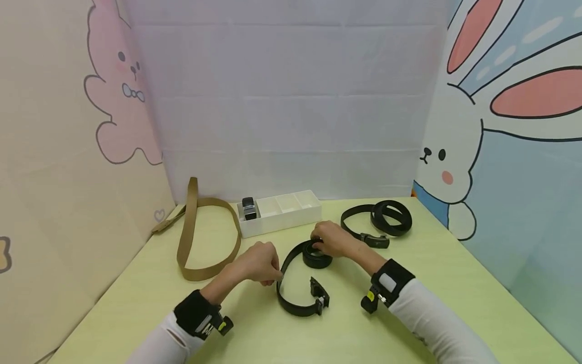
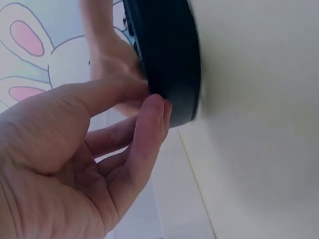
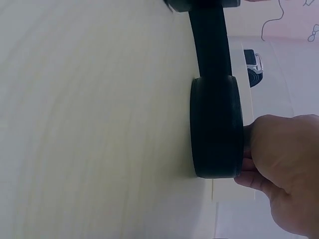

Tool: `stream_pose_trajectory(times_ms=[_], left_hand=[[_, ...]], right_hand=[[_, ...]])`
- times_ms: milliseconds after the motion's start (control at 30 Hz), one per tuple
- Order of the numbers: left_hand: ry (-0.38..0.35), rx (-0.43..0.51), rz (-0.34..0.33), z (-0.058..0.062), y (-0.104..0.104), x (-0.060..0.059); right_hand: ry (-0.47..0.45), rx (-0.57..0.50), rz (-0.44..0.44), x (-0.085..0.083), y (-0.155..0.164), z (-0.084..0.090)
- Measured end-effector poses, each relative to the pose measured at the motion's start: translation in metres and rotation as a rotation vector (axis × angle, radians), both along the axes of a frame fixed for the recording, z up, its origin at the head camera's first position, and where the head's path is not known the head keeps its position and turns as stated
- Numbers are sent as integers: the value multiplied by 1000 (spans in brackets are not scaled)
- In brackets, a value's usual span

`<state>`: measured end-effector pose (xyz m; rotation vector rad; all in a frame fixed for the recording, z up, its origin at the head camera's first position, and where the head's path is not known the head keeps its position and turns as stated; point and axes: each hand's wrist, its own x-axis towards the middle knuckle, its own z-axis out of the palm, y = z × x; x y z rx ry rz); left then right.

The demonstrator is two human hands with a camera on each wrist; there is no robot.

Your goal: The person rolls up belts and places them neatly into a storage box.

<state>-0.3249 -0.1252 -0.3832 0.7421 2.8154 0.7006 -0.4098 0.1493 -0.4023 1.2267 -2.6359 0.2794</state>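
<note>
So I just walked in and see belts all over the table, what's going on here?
A person is rolling up a black belt on the green table. The right hand grips the coiled part, and the left hand pinches the loose strap nearer the buckle end. A tan belt lies to the left, another black belt sits half coiled at the back right, and a white divided tray holds one rolled belt.

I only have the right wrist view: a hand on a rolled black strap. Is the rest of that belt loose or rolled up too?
Observer: Loose. The black belt curves out from the coil across the table, buckle at its free end.
Operator: Where is the other hand?
Observer: The left hand pinches the loose strap, apart from the right hand on the coil.
Operator: Any other belts?
Observer: A tan belt lies left of the white tray; another black belt lies right.
</note>
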Motion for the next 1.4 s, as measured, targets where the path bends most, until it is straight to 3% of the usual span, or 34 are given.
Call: stream_pose_trajectory(times_ms=[167, 200, 300, 367, 433, 533, 600, 633, 767, 800, 900, 933, 1000, 1033, 1133, 1167, 1267, 1367, 1400], left_hand=[[114, -28, 41, 6, 7, -30], [175, -15, 19, -8, 6, -51], [222, 22, -34, -12, 14, -72], [240, 40, -81, -40, 16, -107], [230, 23, -99, -45, 23, -114], [271, 10, -133, -86, 24, -161], [261, 3, -138, -89, 28, -169], [234, 20, -135, -100, 28, -183], [189, 42, -93, -98, 32, -182], [199, 33, -77, -88, 34, -169], [205, 28, -56, -76, 40, -154], [224, 25, -65, -78, 39, -153], [216, 8, -60, -62, 44, -135], [187, 10, -60, -60, 46, -135], [148, -2, -53, -41, 50, -114], [146, -8, -46, -42, 50, -113], [172, -7, -59, -56, 44, -127], [198, -13, -64, -78, 37, -146], [174, -18, -56, -71, 38, -142]], right_hand=[[16, -23, 18, -1, -1, 1], [11, -32, 22, -1, -1, 0], [-14, -74, 36, 0, -4, -4], [-33, -95, 42, 1, -6, -7], [-51, -111, 44, 2, -9, -9], [-72, -123, 32, 3, -9, -10], [-82, -130, 24, 3, -9, -9], [-81, -132, 22, 3, -9, -9], [-79, -134, 25, 1, -9, -7], [-76, -132, 28, 0, -9, -7], [-87, -124, 31, 0, -8, -6], [-91, -118, 34, 1, -7, -5], [-101, -103, 36, 3, -6, -4], [-104, -89, 35, 4, -5, -3], [-107, -50, 31, 13, 0, 2], [-106, -42, 29, 17, 2, 4], [-111, -43, 38, 31, 11, 11], [-206, -60, 94, 44, 20, 17], [-253, -58, 119, 48, 23, 19]])
